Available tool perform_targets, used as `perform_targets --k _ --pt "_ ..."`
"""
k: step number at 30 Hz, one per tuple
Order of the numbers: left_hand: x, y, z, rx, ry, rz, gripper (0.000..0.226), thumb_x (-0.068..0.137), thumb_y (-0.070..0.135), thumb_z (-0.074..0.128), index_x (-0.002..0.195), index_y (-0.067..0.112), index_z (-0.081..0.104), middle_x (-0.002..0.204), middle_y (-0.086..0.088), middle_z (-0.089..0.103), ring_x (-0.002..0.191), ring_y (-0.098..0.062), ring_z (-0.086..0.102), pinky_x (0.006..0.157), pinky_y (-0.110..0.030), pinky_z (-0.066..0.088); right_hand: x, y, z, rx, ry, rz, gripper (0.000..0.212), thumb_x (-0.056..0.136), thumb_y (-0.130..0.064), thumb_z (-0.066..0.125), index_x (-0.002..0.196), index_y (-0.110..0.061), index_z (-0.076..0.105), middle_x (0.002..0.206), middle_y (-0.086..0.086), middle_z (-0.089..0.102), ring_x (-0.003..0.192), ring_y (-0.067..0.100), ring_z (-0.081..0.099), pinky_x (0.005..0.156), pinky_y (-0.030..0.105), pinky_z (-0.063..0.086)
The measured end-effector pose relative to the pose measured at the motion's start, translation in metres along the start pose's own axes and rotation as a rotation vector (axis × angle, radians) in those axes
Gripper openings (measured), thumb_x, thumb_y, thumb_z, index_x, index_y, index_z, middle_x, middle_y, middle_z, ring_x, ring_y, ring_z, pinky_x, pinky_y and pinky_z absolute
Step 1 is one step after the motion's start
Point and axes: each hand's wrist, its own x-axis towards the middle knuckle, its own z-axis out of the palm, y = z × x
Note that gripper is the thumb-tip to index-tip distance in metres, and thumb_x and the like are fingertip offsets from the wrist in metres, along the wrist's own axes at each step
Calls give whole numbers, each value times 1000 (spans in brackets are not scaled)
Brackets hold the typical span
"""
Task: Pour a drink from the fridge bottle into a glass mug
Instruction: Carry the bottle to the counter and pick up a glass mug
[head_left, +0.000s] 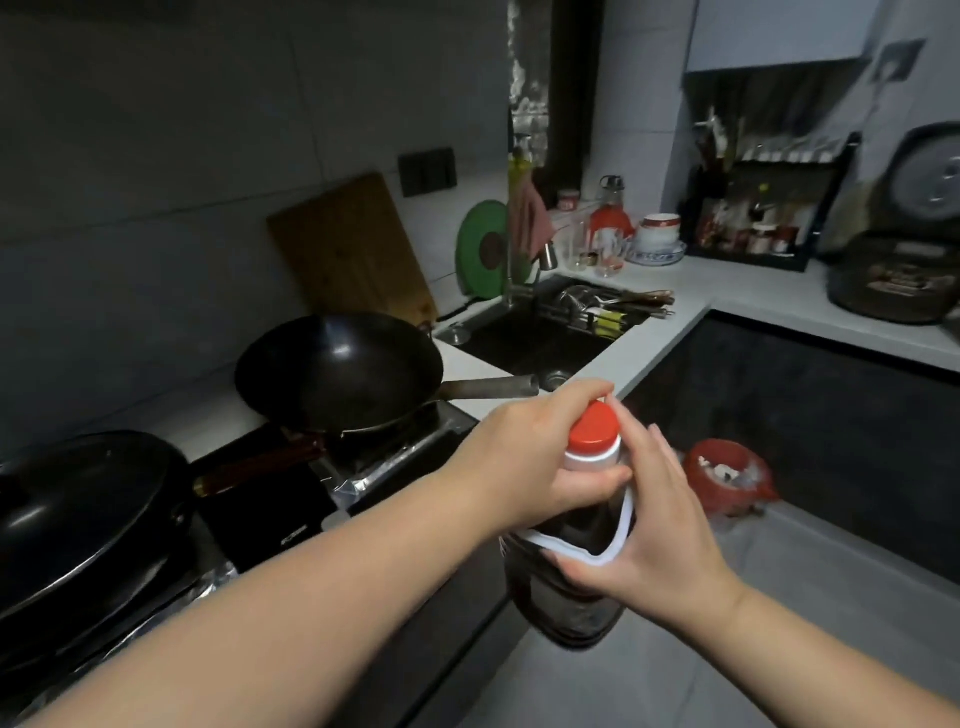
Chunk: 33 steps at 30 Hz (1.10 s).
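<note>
Holding up over the grey floor a large clear plastic bottle of dark liquid: right hand clasping its white loop handle, left hand curling round the neck and round red cap; facing a black wok and, farther, a steel sink.

Left hand grips the cap; right hand holds the handle, both arms outstretched.

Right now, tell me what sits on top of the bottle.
A red cap closes the bottle. The left hand wraps the neck beneath it, hiding the cap's far edge.
</note>
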Motion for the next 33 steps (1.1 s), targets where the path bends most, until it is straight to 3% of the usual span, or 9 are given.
perform_targets --k 2,6,11,16,19,23,29,33 --pt "32 -7 8 -14 -19 14 68 79 46 73 136 26 43 121 3 63 108 -14 59 91 -30 47 21 23 -6 -6 -12 24 112 55 -65 71 147 -27 20 137 -36 33 129 -22 24 118 44 19" --pt "109 -32 40 -33 -3 11 69 79 46 72 138 26 42 122 4 62 109 -14 59 92 -32 48 75 88 -19 11 -31 30 113 55 -65 74 147 -26 23 135 -50 26 127 -22 27 108 57 35" --pt "185 -58 81 -7 65 -28 68 79 44 74 136 23 44 119 2 64 106 -15 60 89 -31 48 130 167 -28 26 -92 -18 114 54 -66 71 149 -27 21 131 -49 27 125 -24 25 108 58 37" --pt "258 -85 103 47 102 -177 69 78 46 73 137 25 43 122 5 62 107 -13 58 91 -27 47 207 241 -31 74 -220 -117 112 58 -67 70 149 -26 19 132 -29 37 128 1 39 106 57 38" --pt "286 -107 106 71 191 -261 71 75 50 73 135 25 46 121 4 63 107 -13 59 90 -26 46 250 268 -19 120 -284 -177 113 59 -67 69 150 -20 22 132 -23 39 127 4 41 106 57 37" --pt "313 -148 104 118 229 -380 73 71 57 63 135 27 44 123 3 62 108 -17 59 90 -35 50 300 297 15 198 -375 -220 114 60 -62 75 151 -22 19 131 -26 38 124 -8 35 109 54 35" --pt "335 -217 92 240 229 -465 71 76 56 63 137 27 42 122 2 63 107 -20 60 89 -37 49 351 323 90 248 -397 -233 120 58 -60 81 152 -21 18 144 -9 44 132 0 36 110 51 36" --pt "343 -260 79 303 232 -536 72 79 54 68 138 23 41 126 0 61 109 -20 59 90 -31 48 383 333 139 273 -448 -277 118 61 -62 81 152 -17 20 147 -3 44 136 7 38 110 48 37"
